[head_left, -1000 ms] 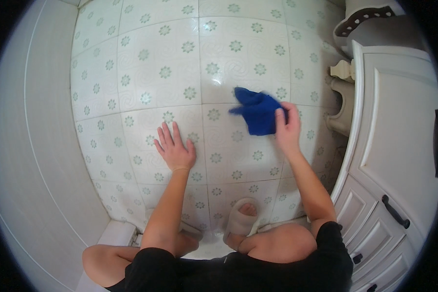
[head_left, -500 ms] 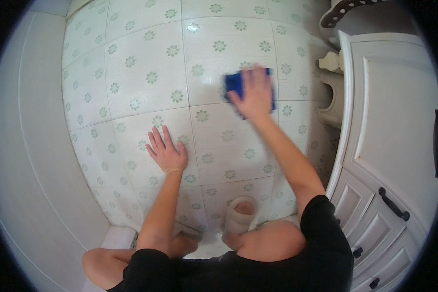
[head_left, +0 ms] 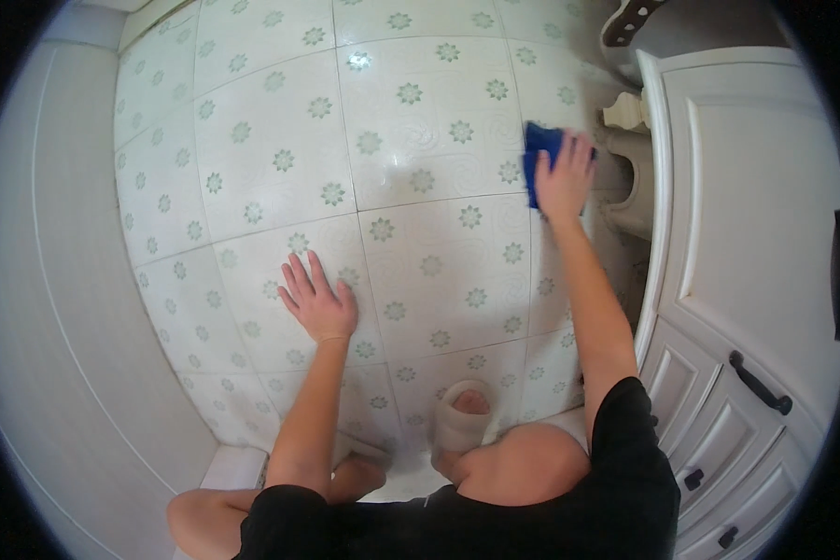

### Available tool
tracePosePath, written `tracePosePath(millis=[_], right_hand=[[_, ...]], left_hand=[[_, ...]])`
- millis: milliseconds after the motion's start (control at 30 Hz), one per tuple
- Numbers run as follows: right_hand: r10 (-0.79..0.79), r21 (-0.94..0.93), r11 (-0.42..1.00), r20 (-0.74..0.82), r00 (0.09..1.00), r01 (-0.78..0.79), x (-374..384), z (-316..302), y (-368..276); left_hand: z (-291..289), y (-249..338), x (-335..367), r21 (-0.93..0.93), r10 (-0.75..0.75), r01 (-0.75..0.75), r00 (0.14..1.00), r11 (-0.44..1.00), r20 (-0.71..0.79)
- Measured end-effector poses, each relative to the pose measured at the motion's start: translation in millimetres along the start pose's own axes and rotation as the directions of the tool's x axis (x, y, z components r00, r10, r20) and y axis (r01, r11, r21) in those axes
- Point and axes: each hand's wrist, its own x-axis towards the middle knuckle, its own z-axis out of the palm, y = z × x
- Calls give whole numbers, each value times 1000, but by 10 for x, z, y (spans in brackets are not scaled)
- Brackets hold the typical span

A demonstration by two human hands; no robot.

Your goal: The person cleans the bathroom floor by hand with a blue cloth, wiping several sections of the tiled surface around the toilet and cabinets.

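The right hand (head_left: 564, 177) lies flat with fingers spread on a blue cloth (head_left: 539, 159), pressing it against the tiled floor (head_left: 420, 121) at the floor's right edge, just beside the white cabinet (head_left: 747, 233). The left hand (head_left: 315, 301) is open too, palm down and fingers fanned on a flower-patterned tile near the floor's middle, holding nothing. Close past the cloth, a curved white fixture base (head_left: 630, 187) sits against the cabinet's side and crowds that edge. A pale slipper (head_left: 462, 420) on the person's foot rests on the tiles at the near edge. A plain white wall (head_left: 56, 308) bounds the floor on the left.
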Motion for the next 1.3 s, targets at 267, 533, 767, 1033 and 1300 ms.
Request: tracePosePath(millis=[267, 533, 767, 1033, 1300], right_hand=[[-198, 95, 979, 186, 962, 183, -597, -196, -1487], [-396, 617, 765, 224, 890, 185, -1120, -456, -2249], [-76, 92, 994, 140, 987, 64, -702, -224, -581], [-83, 101, 993, 218, 972, 63, -750, -187, -552], [-121, 91, 991, 254, 960, 101, -722, -166, -608]], left_hand=[[-9, 1, -18, 8, -5, 5, 1000, 1000, -28], [-8, -19, 7, -34, 19, -20, 999, 999, -28], [-212, 934, 346, -246, 284, -297, 955, 923, -86], [-47, 1073, 1055, -137, 445, -446, 895, 885, -35], [-395, -1607, 1623, 133, -367, 387, 918, 912, -153]])
